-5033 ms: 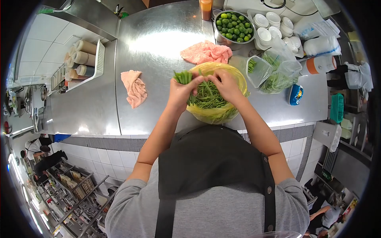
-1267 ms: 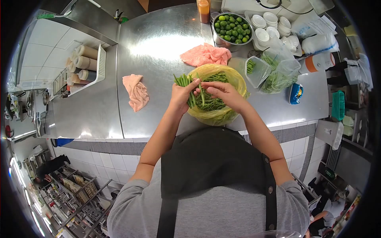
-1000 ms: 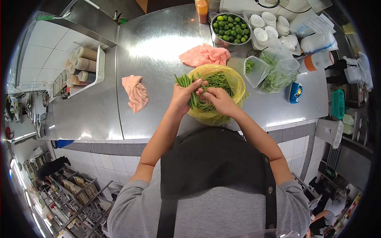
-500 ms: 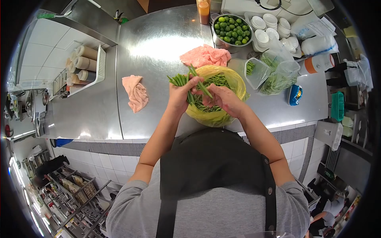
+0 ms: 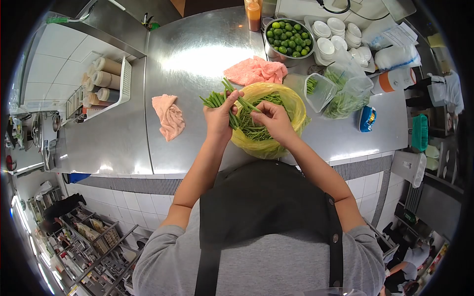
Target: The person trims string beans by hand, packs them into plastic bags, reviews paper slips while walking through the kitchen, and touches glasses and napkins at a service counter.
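Observation:
Wrapped round a bunch of green beans (image 5: 213,100) is my left hand (image 5: 221,116), just left of a yellow plastic bag (image 5: 299,106). The bag stands open like a bowl, and many more green beans (image 5: 254,132) lie inside it. Over the bag, my right hand (image 5: 274,121) pinches the end of a few beans (image 5: 245,104) that slant across from my left hand. Its thumb and fingertips are closed together there. My palm hides part of the bunch.
A pink cloth (image 5: 256,70) lies behind the bag, a paler cloth (image 5: 169,116) to the left. Limes fill a metal bowl (image 5: 288,58) at the back. To the right are a clear container (image 5: 318,96), bags of greens (image 5: 345,101), a blue packet (image 5: 367,118) and stacked white dishes (image 5: 326,47).
My left hand has shifted slightly left with the bunch. The fingers of my right hand, looser and lower before, now pinch the end of the slanting beans.

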Action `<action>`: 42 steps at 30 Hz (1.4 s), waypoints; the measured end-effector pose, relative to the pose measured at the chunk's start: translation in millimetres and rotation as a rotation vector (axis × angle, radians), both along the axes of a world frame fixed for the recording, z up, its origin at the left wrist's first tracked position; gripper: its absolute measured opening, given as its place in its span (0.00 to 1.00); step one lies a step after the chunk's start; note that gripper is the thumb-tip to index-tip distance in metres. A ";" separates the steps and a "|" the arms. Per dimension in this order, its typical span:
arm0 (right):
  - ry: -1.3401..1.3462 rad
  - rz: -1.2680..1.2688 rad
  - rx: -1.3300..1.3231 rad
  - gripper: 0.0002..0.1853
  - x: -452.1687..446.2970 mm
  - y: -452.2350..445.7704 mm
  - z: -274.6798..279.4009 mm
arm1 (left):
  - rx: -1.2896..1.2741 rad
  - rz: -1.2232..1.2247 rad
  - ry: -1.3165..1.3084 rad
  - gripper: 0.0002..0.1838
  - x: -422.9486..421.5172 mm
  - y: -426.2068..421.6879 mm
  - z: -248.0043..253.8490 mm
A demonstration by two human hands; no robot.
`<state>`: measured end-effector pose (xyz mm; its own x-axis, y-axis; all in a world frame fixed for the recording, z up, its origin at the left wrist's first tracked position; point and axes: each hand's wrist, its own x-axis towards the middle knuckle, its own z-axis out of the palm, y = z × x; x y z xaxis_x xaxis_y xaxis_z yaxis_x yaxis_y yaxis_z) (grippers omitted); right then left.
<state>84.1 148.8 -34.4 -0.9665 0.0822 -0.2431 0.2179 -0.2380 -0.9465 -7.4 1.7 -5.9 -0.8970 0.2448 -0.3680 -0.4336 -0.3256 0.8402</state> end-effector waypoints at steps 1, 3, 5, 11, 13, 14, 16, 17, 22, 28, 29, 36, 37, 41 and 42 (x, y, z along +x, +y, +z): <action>-0.008 -0.022 0.085 0.08 -0.5 -0.2 -1.8 | -0.007 -0.003 0.021 0.10 1.0 0.1 -0.2; -0.016 -0.045 0.170 0.09 -1.1 0.0 -1.9 | -0.014 -0.007 0.041 0.10 5.0 1.6 0.7; 0.045 -0.079 0.547 0.12 -1.5 0.0 1.5 | 0.013 -0.011 0.072 0.09 10.2 4.5 3.5; -0.284 0.208 0.633 0.14 2.5 16.9 5.8 | -0.019 0.027 0.096 0.08 1.9 0.4 4.9; -0.179 0.163 0.570 0.14 8.6 16.9 8.6 | -0.031 0.048 0.105 0.09 -2.2 -2.6 4.1; -0.077 0.112 0.505 0.15 11.6 16.9 9.9 | -0.044 0.062 0.113 0.09 -3.2 -3.9 3.5; -0.087 0.053 0.482 0.15 9.3 16.1 22.4 | -0.042 0.052 0.108 0.09 -3.9 -6.0 2.8; -0.094 -0.003 0.459 0.15 7.2 15.1 26.1 | -0.040 0.047 0.105 0.10 -3.5 -6.0 2.4; 0.009 -0.024 0.320 0.09 -3.9 19.3 13.3 | -0.015 0.029 0.102 0.09 -0.3 -1.6 3.6; 0.168 -0.152 -0.333 0.03 -5.1 16.3 24.8 | 0.121 0.059 -0.076 0.14 -11.8 -8.5 -16.4; 0.134 -0.107 -0.210 0.01 -4.2 19.7 23.0 | 0.197 0.051 -0.165 0.15 -14.5 -13.1 -22.4; 0.228 0.141 0.901 0.08 7.1 10.1 -11.0 | 0.366 0.053 -0.331 0.16 -9.5 -17.2 -18.2; 0.225 0.258 1.013 0.08 8.1 5.7 -16.9 | 0.403 0.001 -0.322 0.17 -10.1 -17.9 -22.3; 0.159 0.288 1.342 0.05 11.2 -10.9 -34.9 | 0.352 -0.140 -0.222 0.19 -9.5 -14.6 -17.9; 0.163 0.290 1.341 0.05 10.4 -10.6 -35.1 | 0.310 -0.148 -0.202 0.19 -8.0 -13.8 -12.6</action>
<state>94.6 138.2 -69.6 -0.9987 -0.0462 -0.0224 -0.0319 0.9009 -0.4329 -15.4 -12.1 -18.5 -0.7608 0.4935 -0.4214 -0.6413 -0.4722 0.6048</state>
